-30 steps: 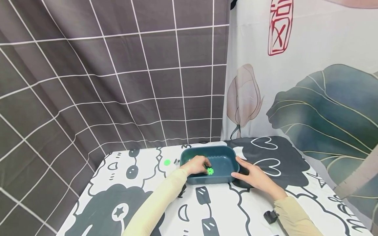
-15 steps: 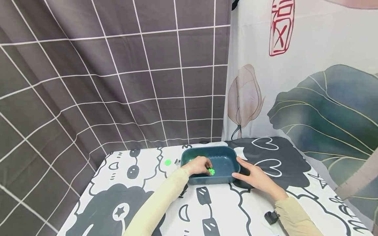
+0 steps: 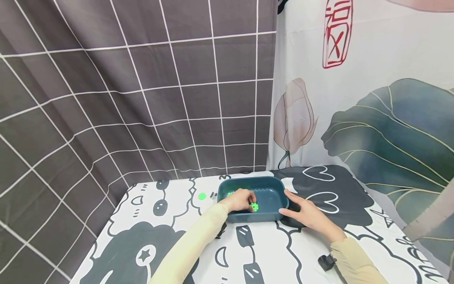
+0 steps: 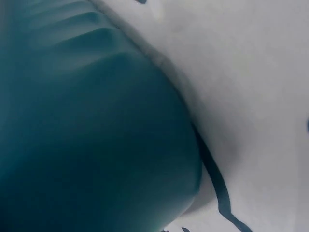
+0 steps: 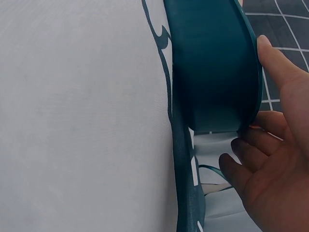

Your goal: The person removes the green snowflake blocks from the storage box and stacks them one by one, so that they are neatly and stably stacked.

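Note:
A dark teal rectangular basin point(image 3: 271, 197) sits on the patterned cloth; its outer wall fills much of the left wrist view. My left hand point(image 3: 241, 200) reaches over its near left rim and pinches a green notched disc point(image 3: 255, 206) at the fingertips, low inside the basin. Part of another green piece point(image 3: 230, 194) shows behind this hand. My right hand point(image 3: 306, 213) rests against the basin's right end. In the right wrist view its thumb touches the rim, and its fingers spread past the corner. The left wrist view shows no fingers.
A round green piece point(image 3: 201, 196) lies on the cloth left of the basin. A small black object point(image 3: 326, 262) is at the right sleeve's cuff. A dark gridded curtain point(image 3: 177, 98) hangs behind, with a flower-printed white one point(image 3: 301, 59) on the right.
My left hand and the green notched disc have shifted very slightly to the right inside the basin. My right hand keeps its place at the basin's right end.

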### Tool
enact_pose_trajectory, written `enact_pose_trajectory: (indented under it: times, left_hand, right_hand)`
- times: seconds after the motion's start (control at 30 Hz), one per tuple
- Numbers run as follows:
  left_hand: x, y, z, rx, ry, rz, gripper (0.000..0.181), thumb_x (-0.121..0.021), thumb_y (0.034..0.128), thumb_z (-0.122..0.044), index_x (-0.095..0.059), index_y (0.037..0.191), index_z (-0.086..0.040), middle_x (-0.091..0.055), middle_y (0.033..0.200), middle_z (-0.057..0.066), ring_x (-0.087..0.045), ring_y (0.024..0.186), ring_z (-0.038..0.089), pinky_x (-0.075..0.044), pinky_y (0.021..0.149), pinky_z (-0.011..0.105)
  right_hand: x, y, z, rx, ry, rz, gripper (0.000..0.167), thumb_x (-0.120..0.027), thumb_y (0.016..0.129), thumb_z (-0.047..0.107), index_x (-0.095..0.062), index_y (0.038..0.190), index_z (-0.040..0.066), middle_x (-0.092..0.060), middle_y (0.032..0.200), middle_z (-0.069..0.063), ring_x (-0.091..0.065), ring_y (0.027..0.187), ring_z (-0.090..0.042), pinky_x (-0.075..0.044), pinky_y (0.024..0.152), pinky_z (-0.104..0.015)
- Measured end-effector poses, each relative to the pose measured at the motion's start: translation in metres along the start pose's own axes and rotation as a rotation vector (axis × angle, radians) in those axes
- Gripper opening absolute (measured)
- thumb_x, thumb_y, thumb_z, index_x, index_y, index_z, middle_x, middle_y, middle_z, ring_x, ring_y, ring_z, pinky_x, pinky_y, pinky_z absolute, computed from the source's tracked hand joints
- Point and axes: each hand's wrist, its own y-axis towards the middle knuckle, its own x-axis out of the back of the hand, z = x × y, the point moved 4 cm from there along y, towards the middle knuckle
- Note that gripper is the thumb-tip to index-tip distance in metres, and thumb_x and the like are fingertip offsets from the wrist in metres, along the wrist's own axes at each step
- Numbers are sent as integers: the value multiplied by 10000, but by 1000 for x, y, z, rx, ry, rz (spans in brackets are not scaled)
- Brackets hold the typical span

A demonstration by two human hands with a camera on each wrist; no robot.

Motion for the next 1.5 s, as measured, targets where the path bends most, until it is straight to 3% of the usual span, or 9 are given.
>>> enact_pose_trajectory:
  times: [0.37,0.83,1.07,1.3,1.5]
  left_hand:
    - [1,-3,0,-55,-88,-66,211,-779,793,45,-697,938,-86,-640,813,-47,-579,708,25,-498,697,177]
    - [18,-12,3,-41,-111,-111,123,-696,915,-33,-776,969,-110,-734,884,-45,-623,765,29,-511,729,201]
    - [35,-15,5,-29,-165,-145,98,-707,933,-85,-770,1004,-110,-728,899,-47,-649,819,40,-527,766,216]
    - [70,-18,2,-80,-260,-244,115,-728,890,-27,-764,994,-59,-739,895,10,-691,791,89,-559,749,221]
    - [95,-25,6,-32,-286,-304,121,-739,887,-43,-770,1001,-72,-740,903,17,-705,813,103,-570,749,233]
  right_hand:
    - [0,0,-1,8,0,-7,825,-682,918,521,-416,1513,14,-401,1540,-227,-373,1394,-470,-341,1082,-644]
    - [-1,1,-2,14,16,-2,839,-686,916,520,-403,1518,8,-397,1541,-232,-363,1398,-474,-341,1086,-639]
    - [-1,0,-1,19,18,7,842,-688,916,518,-401,1517,2,-396,1540,-236,-359,1400,-474,-342,1088,-635]
    - [-1,0,-2,16,14,1,840,-690,915,515,-404,1516,3,-401,1540,-227,-362,1402,-468,-332,1096,-634]
    - [0,-1,-2,10,21,1,840,-688,918,511,-396,1519,1,-394,1544,-226,-357,1405,-466,-328,1100,-633]
